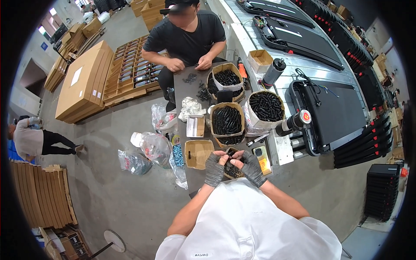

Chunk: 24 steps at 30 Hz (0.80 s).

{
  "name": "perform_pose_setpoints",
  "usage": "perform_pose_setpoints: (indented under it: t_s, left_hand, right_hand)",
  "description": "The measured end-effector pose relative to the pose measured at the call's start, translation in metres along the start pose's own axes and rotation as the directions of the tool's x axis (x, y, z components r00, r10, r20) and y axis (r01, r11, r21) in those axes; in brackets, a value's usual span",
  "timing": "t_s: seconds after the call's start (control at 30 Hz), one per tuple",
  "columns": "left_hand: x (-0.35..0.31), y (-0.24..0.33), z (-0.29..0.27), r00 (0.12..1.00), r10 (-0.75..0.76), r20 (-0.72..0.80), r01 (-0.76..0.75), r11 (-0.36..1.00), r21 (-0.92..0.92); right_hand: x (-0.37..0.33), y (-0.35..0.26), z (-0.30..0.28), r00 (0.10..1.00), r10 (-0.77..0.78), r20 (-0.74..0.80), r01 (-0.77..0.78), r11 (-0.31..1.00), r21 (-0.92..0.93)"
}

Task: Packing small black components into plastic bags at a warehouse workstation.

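Note:
My left hand (213, 170) and my right hand (253, 169), both in dark grey fingerless gloves, meet at the near end of the table. Thumbs and fingertips are pinched close together, and whatever small piece sits between them is too small to name. Beneath them stands a small box (234, 172) of little dark parts, partly covered by my hands. Left of my left hand is a cardboard box (198, 166) with one small dark piece inside. A phone (261, 158) with a yellow-orange label lies just beyond my right hand.
Boxes of black cylindrical parts (227, 120) crowd the table (184, 82). Across it sits a person (190, 37) handling small parts. Plastic bags (155, 147) hang and lie at the left. A conveyor (281, 147) with black flat machines (329, 115) runs along the right.

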State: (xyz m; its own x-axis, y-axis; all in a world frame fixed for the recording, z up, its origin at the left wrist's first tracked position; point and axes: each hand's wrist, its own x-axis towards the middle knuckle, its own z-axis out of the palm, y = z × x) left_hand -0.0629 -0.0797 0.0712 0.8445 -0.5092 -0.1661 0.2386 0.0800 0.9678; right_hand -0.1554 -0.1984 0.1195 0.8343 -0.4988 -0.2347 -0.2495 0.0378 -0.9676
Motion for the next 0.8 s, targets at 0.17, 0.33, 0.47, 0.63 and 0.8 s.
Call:
perform_pose_setpoints:
  t_s: [0.17,0.33,0.47,0.63,0.8]
  left_hand:
    - [-0.001,-0.004,0.007,0.998,-0.062,-0.012,0.063,0.997,0.044]
    - [0.002,-0.011,0.008,0.988,-0.150,-0.046,0.149,0.989,-0.009]
    - [0.004,-0.005,0.010,0.997,-0.055,-0.052,0.056,0.998,0.012]
    - [0.003,-0.002,0.013,1.000,-0.008,0.015,0.008,1.000,-0.005]
    - [0.006,0.007,0.009,0.989,-0.045,0.143,0.041,0.999,0.037]
  right_hand:
    - [0.005,0.007,0.002,0.995,-0.045,-0.087,0.052,0.996,0.074]
    - [0.010,0.005,0.002,0.999,-0.013,-0.033,0.017,0.989,0.148]
    - [0.007,-0.007,0.001,0.994,0.107,-0.027,-0.102,0.985,0.142]
    - [0.017,0.002,0.005,0.992,-0.087,-0.094,0.096,0.991,0.090]
    - [0.019,0.002,-0.003,0.982,-0.178,-0.067,0.169,0.978,-0.125]
